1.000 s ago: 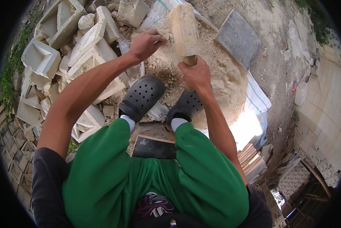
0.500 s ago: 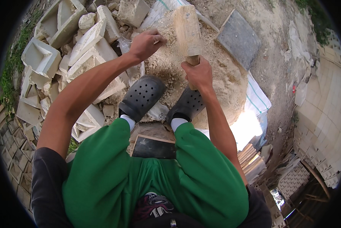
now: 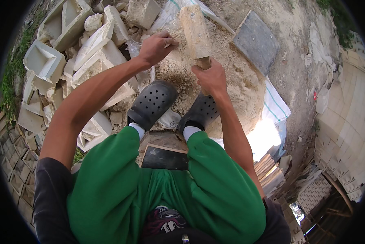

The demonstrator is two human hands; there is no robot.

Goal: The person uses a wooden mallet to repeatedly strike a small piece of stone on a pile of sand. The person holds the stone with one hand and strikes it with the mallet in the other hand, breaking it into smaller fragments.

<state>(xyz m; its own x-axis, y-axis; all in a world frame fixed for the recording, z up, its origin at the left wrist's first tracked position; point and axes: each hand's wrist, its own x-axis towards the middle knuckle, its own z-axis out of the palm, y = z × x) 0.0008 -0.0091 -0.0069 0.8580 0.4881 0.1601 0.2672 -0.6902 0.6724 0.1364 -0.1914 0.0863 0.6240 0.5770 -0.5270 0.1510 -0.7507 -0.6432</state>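
Note:
My right hand (image 3: 210, 76) is wrapped round the handle of a wooden mallet (image 3: 196, 32). The mallet's pale, blocky head points away from me over a heap of crumbled tan powder (image 3: 241, 77). To the left, my left hand (image 3: 157, 48) hovers over the near-left part of the heap, fingers curled together in a pinch. Whatever may be between those fingertips is too small to make out. Under the heap lies a white woven sheet (image 3: 275, 101) with blue-green stripes. My two grey clogs (image 3: 152, 103) stand at its near edge.
Broken cream-coloured plaster-like moulds and chunks (image 3: 93, 46) are piled at the left. A grey square slab (image 3: 256, 42) lies at the heap's far right. Stacked thin pieces (image 3: 268, 171) stand lower right. Between my legs is a dark board (image 3: 165, 157). Pale blocks (image 3: 341, 122) line the right side.
The mallet's head has shifted slightly left and tilted a little, my right hand moving with it. My left hand has stayed in place.

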